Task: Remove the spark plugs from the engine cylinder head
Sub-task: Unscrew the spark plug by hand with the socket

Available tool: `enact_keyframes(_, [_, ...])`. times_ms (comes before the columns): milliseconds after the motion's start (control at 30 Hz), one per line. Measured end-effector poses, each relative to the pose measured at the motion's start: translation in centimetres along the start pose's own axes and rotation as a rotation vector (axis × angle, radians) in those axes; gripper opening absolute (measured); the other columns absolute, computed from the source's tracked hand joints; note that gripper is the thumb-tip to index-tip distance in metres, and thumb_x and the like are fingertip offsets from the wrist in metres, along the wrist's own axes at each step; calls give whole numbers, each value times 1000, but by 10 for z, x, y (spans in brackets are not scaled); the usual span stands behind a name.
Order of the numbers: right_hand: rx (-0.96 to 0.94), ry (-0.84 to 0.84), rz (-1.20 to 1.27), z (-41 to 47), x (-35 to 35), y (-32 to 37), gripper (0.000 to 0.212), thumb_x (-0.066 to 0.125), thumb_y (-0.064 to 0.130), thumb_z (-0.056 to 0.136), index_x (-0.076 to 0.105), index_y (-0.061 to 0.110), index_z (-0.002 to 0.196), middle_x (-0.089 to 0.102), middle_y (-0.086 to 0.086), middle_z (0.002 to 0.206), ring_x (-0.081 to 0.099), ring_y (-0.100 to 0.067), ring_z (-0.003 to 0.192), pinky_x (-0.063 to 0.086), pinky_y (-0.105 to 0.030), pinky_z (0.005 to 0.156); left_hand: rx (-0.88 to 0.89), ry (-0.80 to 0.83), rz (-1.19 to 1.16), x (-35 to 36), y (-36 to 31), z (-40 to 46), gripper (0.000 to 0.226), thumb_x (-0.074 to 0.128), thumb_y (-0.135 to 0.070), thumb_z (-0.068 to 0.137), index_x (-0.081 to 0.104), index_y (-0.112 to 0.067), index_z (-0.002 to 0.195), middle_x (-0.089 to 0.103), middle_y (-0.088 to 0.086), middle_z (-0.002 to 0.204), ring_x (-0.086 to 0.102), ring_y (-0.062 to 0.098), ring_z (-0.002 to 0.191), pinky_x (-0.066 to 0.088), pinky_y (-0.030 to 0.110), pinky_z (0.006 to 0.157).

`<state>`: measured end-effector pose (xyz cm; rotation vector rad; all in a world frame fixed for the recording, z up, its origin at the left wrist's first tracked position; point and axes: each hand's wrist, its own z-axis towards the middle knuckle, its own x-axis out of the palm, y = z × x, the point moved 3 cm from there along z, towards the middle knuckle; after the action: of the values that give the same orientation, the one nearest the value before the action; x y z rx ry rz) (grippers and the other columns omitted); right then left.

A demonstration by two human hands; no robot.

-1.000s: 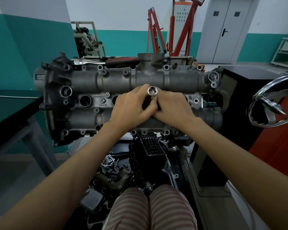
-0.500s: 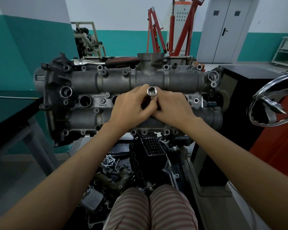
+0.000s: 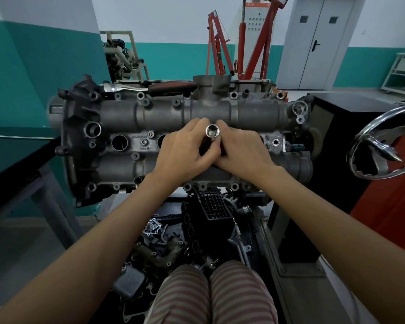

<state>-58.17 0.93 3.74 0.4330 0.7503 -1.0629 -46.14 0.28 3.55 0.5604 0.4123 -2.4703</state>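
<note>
Both hands, the left hand (image 3: 185, 155) and right hand (image 3: 241, 153), curl around the socket (image 3: 212, 131) standing upright in a middle well of the cylinder head (image 3: 126, 113), any spark plug hidden straight below their grip.

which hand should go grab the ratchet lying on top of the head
Left. The ratchet lies along the far edge toward the left, nearer the left hand. The right hand can keep gripping the socket.

Both hands meeting at the middle of a grey cast-metal engine cylinder head (image 3: 164, 115): left hand (image 3: 185, 153) and right hand (image 3: 243, 152) curled around an upright chrome socket tool (image 3: 212, 131). Behind, a red-handled ratchet (image 3: 150, 88) lying on the head's far edge.
</note>
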Motion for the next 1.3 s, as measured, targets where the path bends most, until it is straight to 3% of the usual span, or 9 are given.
enact_keyframes(133, [40, 27, -63, 1, 3, -2, 49, 38, 52, 82, 60, 12, 101, 67, -4, 79, 63, -24, 73, 42, -32, 57, 3, -19, 29, 1, 3, 0, 29, 54, -35, 88, 51, -17, 67, 44, -9, 61, 49, 18, 51, 28, 22, 51])
enact_keyframes(200, [43, 42, -74, 1, 4, -3, 46, 40, 52, 85, 65, 16, 99, 69, -6, 82, 63, -25, 79, 44, -34, 62, 1, -16, 20, 0, 4, 0, 38, 53, -40, 87, 60, -10, 64, 54, 0, 55, 54, 23, 51, 32, 24, 48])
enact_keyframes(400, [-19, 41, -87, 1, 5, -3, 33, 41, 36, 88, 57, 8, 95, 66, -7, 87, 61, -28, 78, 32, -31, 58, -3, 7, -24, 0, 3, 0, 34, 47, -38, 85, 47, -7, 71, 50, -1, 64, 48, 22, 54, 39, 32, 46])
enact_keyframes(533, [8, 18, -33, 1, 3, -1, 33, 46, 37, 86, 52, 8, 101, 66, -4, 86, 62, -27, 74, 34, -31, 54, -1, 11, -22, 0, 0, -1, 16, 48, -29, 85, 39, -22, 75, 40, -12, 69, 41, 12, 54, 30, 24, 50])
enact_keyframes(700, [26, 31, -84, 1, 3, -3, 41, 45, 48, 85, 64, 12, 94, 68, -8, 80, 63, -27, 77, 34, -30, 57, -23, 1, -31, -1, 5, -1, 43, 51, -40, 87, 66, -5, 66, 56, 5, 50, 53, 21, 46, 32, 25, 48])
enact_keyframes(800, [9, 57, -96, 1, 6, -4, 35, 44, 39, 90, 64, 10, 90, 68, -10, 84, 62, -30, 79, 32, -31, 58, -5, -8, -35, -1, 4, -1, 43, 51, -41, 86, 64, -6, 65, 52, 0, 51, 51, 21, 47, 35, 26, 47])
enact_keyframes(1000, [-7, 24, -22, 1, 1, -1, 36, 41, 39, 84, 52, 7, 97, 65, -6, 84, 61, -28, 72, 32, -30, 54, -6, -10, -26, -1, 2, -1, 29, 46, -35, 86, 45, -8, 74, 42, -9, 64, 43, 17, 51, 33, 27, 46])
enact_keyframes(1167, [29, 21, -69, 2, 1, -1, 52, 35, 52, 82, 60, 12, 102, 67, -5, 79, 63, -25, 73, 39, -31, 56, 3, -23, 16, 0, 3, -1, 29, 49, -34, 89, 61, -11, 76, 46, -10, 65, 48, 11, 57, 27, 20, 53])
enact_keyframes(1300, [33, 52, -54, 2, 4, -4, 39, 47, 42, 89, 66, 8, 82, 67, -12, 76, 62, -32, 75, 32, -31, 56, 9, -29, 0, 0, 6, -1, 39, 51, -40, 87, 67, -9, 68, 58, 3, 54, 54, 20, 49, 30, 21, 51])
